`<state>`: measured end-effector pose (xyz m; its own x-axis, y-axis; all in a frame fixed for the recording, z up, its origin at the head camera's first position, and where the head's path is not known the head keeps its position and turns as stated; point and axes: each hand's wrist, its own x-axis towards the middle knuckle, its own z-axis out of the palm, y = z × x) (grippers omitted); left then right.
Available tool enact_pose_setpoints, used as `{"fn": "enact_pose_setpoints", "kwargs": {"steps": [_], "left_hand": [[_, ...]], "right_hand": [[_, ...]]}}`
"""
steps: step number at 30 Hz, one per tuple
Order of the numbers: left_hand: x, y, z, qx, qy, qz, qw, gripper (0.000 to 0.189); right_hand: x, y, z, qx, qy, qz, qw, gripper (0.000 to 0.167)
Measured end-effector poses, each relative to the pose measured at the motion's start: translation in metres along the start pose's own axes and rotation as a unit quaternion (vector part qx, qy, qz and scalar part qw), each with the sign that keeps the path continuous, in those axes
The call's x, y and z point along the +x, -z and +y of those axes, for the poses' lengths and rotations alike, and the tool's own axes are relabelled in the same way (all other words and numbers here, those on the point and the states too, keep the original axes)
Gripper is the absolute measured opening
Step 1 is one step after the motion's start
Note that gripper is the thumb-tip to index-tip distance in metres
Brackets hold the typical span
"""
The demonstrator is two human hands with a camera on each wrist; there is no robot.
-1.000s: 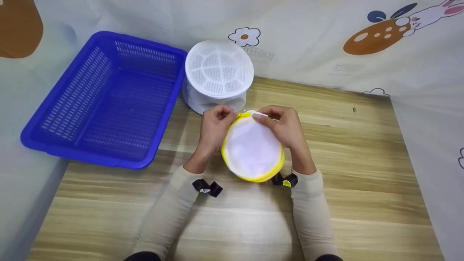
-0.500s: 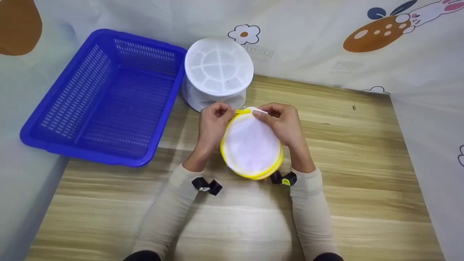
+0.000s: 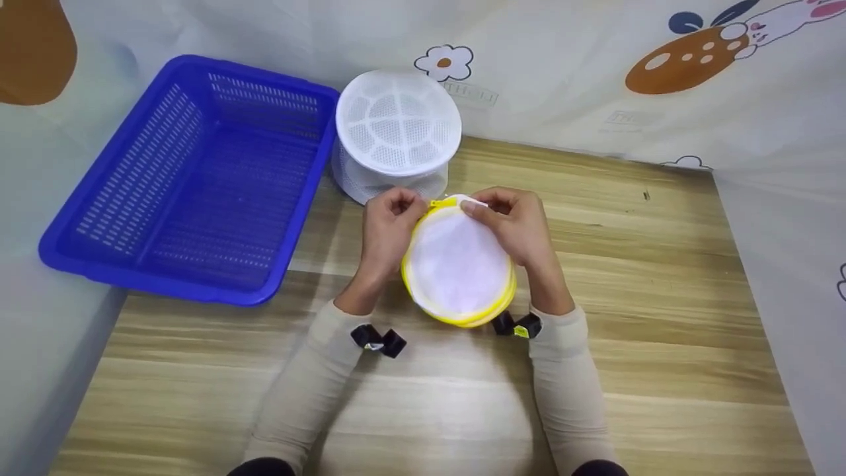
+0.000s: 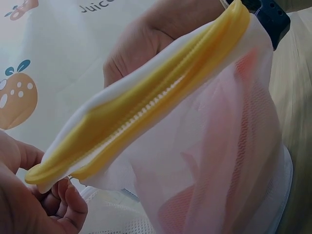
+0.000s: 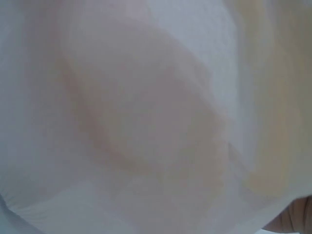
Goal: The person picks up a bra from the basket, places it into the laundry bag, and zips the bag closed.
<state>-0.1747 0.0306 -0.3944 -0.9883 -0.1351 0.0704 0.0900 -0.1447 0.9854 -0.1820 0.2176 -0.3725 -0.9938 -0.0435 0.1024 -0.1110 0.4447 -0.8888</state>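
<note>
At the centre of the head view, a sheer white bag (image 3: 459,264) is held over the worktop (image 3: 661,297): the left hand (image 3: 388,228) pinches by one end of its yellow zip (image 3: 444,202), the right hand (image 3: 520,226) grips its rim. Slack fabric could snag the teeth; a loose right-hand hold could let it twist.

Pink shape (image 4: 178,214), veiled
Yellow-zipped white mesh bag (image 3: 459,264) blurs it; near edge of wood-grained tabletop (image 3: 661,297) cut off (head view).
</note>
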Motion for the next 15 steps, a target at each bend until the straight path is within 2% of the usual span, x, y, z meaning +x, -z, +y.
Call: {"fn": "enact_pose_setpoints", "kwargs": {"steps": [15], "left_hand": [[0.0012, -0.0036, 0.0009, 0.002, 0.003, 0.021, 0.9998, 0.009]], "right_hand": [[0.0013, 0.0009, -0.0010, 0.007, -0.017, 0.018, 0.9997, 0.026]]}}
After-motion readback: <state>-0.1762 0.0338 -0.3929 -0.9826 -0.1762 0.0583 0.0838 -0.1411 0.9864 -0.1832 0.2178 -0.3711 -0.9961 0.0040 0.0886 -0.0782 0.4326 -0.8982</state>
